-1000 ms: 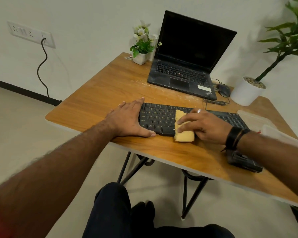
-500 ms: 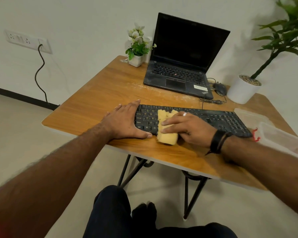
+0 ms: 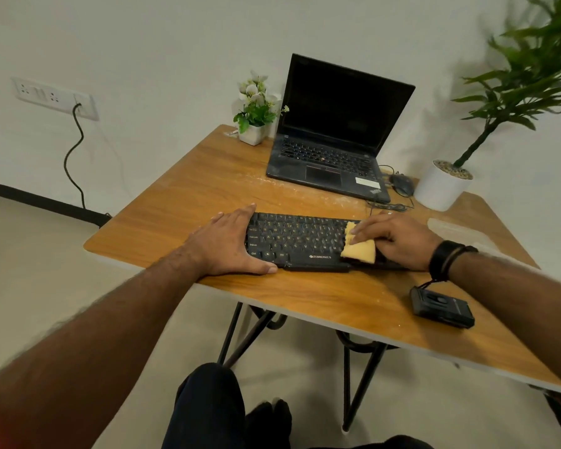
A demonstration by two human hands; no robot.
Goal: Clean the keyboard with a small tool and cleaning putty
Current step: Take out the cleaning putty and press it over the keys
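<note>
— Where's the putty (image 3: pixel 359 249)?
— Under the right hand (image 3: pixel 391 239), fingers flat, pressing it onto the keyboard (image 3: pixel 300 241) right of middle.
— And the left hand (image 3: pixel 229 244)?
— Flat, fingers straight, bracing the keyboard's left end on the tabletop (image 3: pixel 188 196).

White wall (image 3: pixel 162 43), beige floor (image 3: pixel 30 270)

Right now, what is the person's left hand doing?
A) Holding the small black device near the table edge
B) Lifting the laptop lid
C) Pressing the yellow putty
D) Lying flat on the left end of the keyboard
D: the left hand lies flat with straight fingers over the left end of the keyboard, while the right hand presses the yellow putty.
</note>
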